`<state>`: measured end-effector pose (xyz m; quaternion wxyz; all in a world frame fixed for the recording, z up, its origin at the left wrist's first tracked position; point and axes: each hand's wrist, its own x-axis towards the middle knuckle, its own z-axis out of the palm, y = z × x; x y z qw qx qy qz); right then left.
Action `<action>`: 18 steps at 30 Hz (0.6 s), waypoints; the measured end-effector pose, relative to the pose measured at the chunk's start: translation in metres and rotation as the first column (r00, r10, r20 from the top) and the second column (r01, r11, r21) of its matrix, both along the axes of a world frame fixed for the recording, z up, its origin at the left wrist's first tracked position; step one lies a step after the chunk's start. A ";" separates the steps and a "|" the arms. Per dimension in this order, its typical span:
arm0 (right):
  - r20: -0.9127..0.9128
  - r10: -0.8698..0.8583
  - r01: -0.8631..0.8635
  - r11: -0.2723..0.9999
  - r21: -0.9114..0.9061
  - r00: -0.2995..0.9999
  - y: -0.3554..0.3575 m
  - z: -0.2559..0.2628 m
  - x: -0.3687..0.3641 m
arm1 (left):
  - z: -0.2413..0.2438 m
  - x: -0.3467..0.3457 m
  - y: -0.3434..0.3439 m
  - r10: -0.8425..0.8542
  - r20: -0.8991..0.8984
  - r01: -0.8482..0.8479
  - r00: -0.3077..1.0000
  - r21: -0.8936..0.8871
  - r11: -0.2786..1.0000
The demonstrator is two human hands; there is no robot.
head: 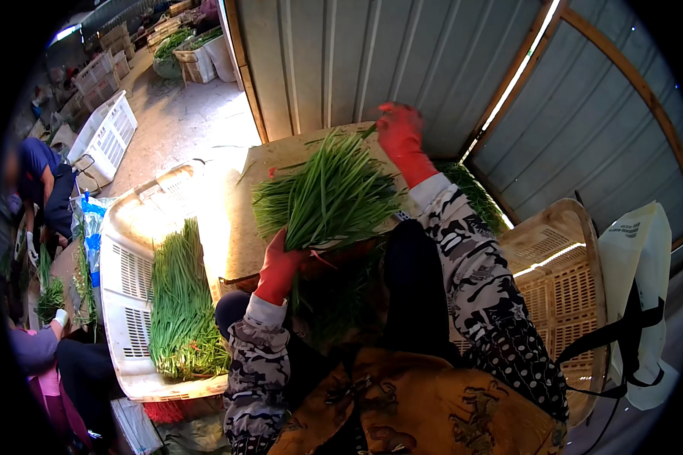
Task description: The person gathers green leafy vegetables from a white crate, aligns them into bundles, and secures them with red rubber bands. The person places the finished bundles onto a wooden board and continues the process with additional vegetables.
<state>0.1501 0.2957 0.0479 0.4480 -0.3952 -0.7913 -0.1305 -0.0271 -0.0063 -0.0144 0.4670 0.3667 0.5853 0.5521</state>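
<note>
My left hand (pixel 279 264), in a red rubber glove, grips one end of a bunch of long green leaves (pixel 333 196) that look like garlic chives. The leaves fan out over more greens (pixel 273 202) lying on a low worn tabletop (pixel 233 227). Above the far right corner of that table, my right hand (pixel 399 128), gloved in red too, is raised and motion-blurred. A green blade shows just by its fingers; whether they hold it I cannot tell. A thin reddish strip (pixel 323 260) hangs beside the left hand.
Left of the table, a white plastic crate (pixel 128 335) holds stacked chives (pixel 179 301). An orange-lit crate (pixel 558 284) and white bag (pixel 626 273) stand at right, near the corrugated metal wall (pixel 347 62). Other people (pixel 40 165) work at far left. Loose greens (pixel 472 193) lie behind my right arm.
</note>
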 end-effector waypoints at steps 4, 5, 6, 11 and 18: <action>-0.127 -0.111 0.149 0.927 0.345 0.986 0.058 0.026 0.115 | 0.000 -0.001 -0.002 -0.021 0.064 0.019 0.998 0.029 0.999; -0.083 -0.315 0.320 0.946 0.058 0.945 0.042 0.043 0.130 | -0.002 -0.004 -0.007 0.000 0.073 -0.001 0.997 0.023 1.000; 0.025 -0.502 0.499 0.853 -0.150 0.865 0.034 0.056 0.149 | 0.001 -0.003 -0.009 0.000 0.082 -0.002 0.997 0.026 1.000; 0.378 -0.459 0.595 0.614 -0.519 0.804 0.031 0.037 0.201 | 0.007 0.003 -0.001 -0.052 0.150 0.041 0.987 0.076 0.996; -0.446 0.528 -0.598 0.154 -0.787 0.723 -0.053 0.037 0.042 | 0.007 -0.002 -0.010 -0.060 0.105 0.057 0.993 0.027 0.998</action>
